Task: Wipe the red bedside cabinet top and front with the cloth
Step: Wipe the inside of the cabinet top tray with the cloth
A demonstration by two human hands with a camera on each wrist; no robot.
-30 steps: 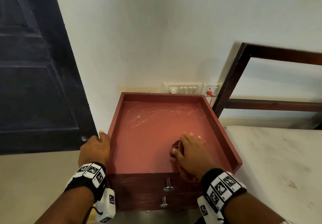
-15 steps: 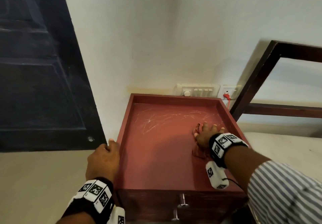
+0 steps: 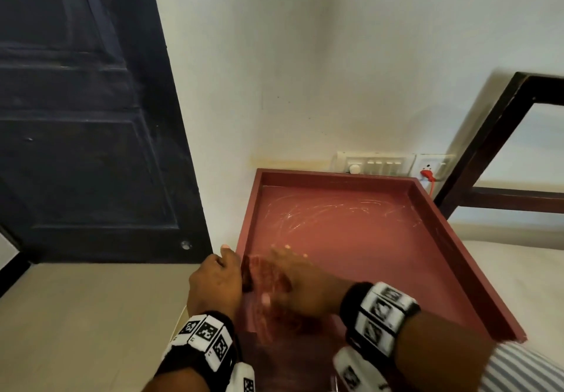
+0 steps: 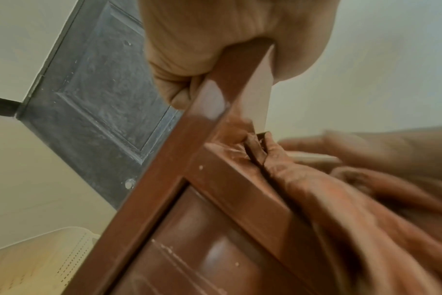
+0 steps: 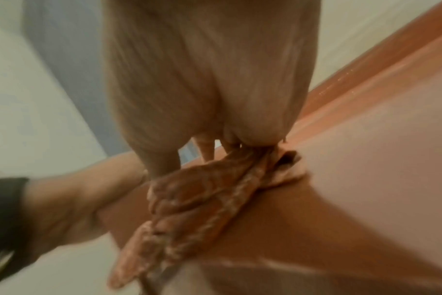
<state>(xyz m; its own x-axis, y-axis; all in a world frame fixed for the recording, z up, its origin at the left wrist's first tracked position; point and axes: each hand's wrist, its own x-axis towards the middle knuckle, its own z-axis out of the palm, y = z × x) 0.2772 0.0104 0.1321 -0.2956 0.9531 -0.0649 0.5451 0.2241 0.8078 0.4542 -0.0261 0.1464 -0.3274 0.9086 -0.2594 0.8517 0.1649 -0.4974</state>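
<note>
The red bedside cabinet (image 3: 366, 254) has a tray-like top with raised edges and pale streaks near the back. My left hand (image 3: 216, 278) grips its left rim (image 4: 189, 139), thumb inside and fingers outside. My right hand (image 3: 299, 281), blurred, lies flat on the reddish cloth (image 3: 265, 272) at the near-left of the top, close beside the left hand. In the right wrist view the palm (image 5: 209, 79) presses the bunched cloth (image 5: 202, 199) onto the surface. The cloth (image 4: 328, 199) hangs over the front edge above the drawer front (image 4: 202, 249).
A dark door (image 3: 76, 116) stands to the left over a beige floor (image 3: 76, 315). On the wall behind the cabinet sit a switch panel (image 3: 375, 164) and a red plug (image 3: 425, 174). A dark bed frame (image 3: 488, 147) and mattress (image 3: 518, 269) adjoin the right side.
My right hand has swept the cloth from the far right of the top to the near-left corner. The left hand has kept its hold on the left rim.
</note>
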